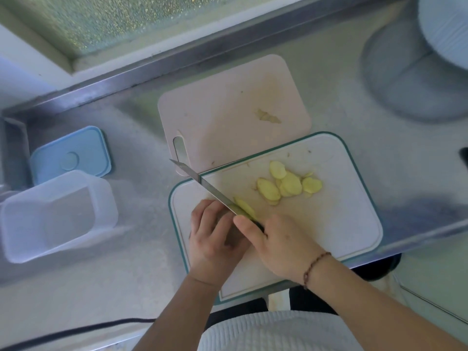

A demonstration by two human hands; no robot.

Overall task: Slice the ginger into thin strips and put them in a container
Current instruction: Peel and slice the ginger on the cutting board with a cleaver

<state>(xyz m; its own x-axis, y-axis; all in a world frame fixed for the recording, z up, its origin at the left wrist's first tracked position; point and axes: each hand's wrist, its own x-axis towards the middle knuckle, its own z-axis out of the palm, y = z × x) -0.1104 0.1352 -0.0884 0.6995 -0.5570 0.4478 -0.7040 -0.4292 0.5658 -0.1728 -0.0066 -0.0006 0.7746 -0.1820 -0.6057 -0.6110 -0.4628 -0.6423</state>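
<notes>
Both hands worked together: right hand (281, 245) gripped the knife (210, 190), left hand (212, 234) steadied the ginger (244, 207). Slices (288, 184) lay on the cutting board (342, 219).

My one view sits on the head, looking steeply down and forward, close above my right hand (281, 245) and left hand (212, 239).

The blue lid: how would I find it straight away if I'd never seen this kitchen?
Start at the steel counter and look to its far left, away from the two cutting boards. There stands a clear, open container, and the blue lid lies flat just behind it. It is the only blue, square thing there, with rounded corners and a round mark in its middle.
</notes>
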